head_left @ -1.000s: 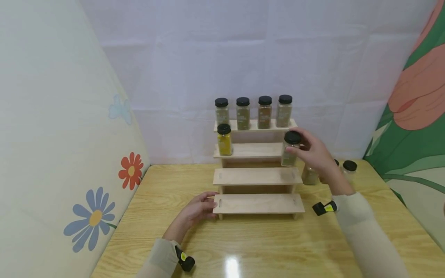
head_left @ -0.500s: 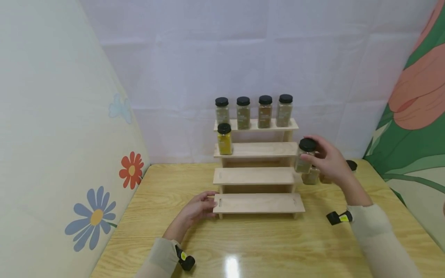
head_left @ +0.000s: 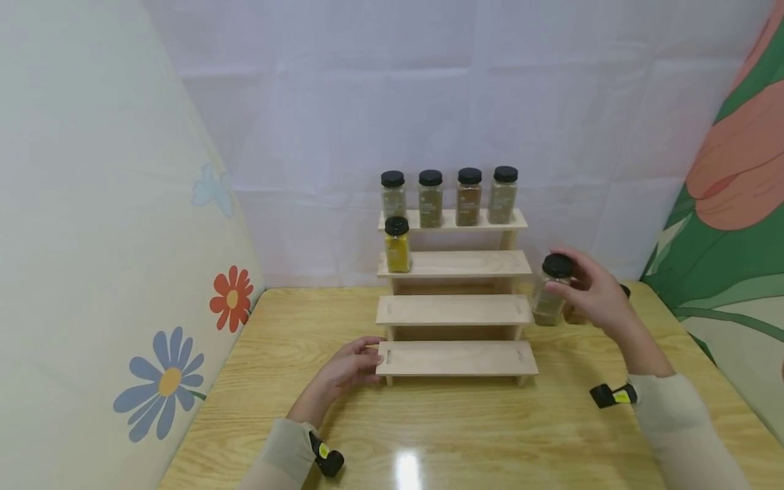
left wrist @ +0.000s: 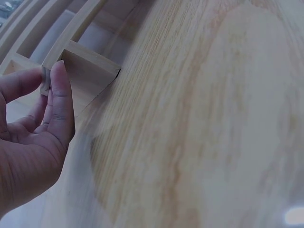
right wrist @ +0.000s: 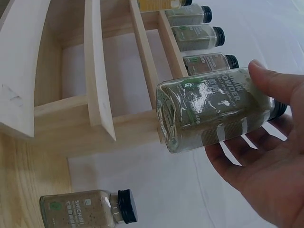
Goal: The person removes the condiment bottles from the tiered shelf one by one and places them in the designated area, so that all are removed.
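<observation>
A stepped wooden spice rack (head_left: 453,309) stands on the table. At the left end of its lowest step, my left hand (head_left: 346,371) pinches the board between thumb and fingers; the left wrist view shows the board's end (left wrist: 46,78) in that pinch. My right hand (head_left: 597,296) holds a black-lidded glass jar of cumin powder (right wrist: 209,107) off to the rack's right, thumb on one side and fingers on the other. In the head view this jar overlaps another standing behind it. A shichimi jar (right wrist: 78,209) shows below it in the right wrist view.
Three jars and a fourth-corner one line the top step, among them a reddish-brown jar (head_left: 468,199). A yellow jar (head_left: 397,248) stands at the left of the second step. Beyond my right hand, a brown jar (head_left: 574,315) and a black lid (head_left: 625,290) are partly hidden.
My right hand has carried the cumin jar rightward and down, from in front of the second step's right end to beside the rack. My left hand has stayed on the lowest step.
</observation>
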Available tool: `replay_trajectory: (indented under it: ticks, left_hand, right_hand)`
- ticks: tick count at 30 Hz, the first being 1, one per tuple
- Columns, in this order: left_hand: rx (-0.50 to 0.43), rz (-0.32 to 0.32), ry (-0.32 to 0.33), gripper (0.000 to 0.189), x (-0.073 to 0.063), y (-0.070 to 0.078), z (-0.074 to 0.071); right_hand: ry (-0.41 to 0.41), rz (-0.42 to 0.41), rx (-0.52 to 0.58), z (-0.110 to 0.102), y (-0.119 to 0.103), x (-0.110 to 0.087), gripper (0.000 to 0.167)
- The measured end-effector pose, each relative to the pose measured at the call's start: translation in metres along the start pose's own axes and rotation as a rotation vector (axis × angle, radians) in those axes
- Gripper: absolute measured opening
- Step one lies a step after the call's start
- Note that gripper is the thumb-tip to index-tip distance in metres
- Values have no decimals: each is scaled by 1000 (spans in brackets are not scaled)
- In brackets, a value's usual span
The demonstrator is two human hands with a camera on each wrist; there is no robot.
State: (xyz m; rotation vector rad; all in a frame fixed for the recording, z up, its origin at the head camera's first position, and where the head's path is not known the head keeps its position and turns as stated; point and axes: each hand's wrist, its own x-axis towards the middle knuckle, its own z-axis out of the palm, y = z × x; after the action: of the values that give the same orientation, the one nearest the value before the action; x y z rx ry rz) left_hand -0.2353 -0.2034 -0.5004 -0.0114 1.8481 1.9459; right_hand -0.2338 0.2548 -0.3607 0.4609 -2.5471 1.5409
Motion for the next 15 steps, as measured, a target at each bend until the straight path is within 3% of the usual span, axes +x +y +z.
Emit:
replay_trajectory:
  ticks: [7,15]
  left_hand:
    - [-8,11,-14,54,0,-1,0]
    - [-8,14,-19,53,0,-1,0]
  right_hand:
    - [22,5,-41,-5,9,-8,66]
    - [15,-47,-16,-5,20,-14,60]
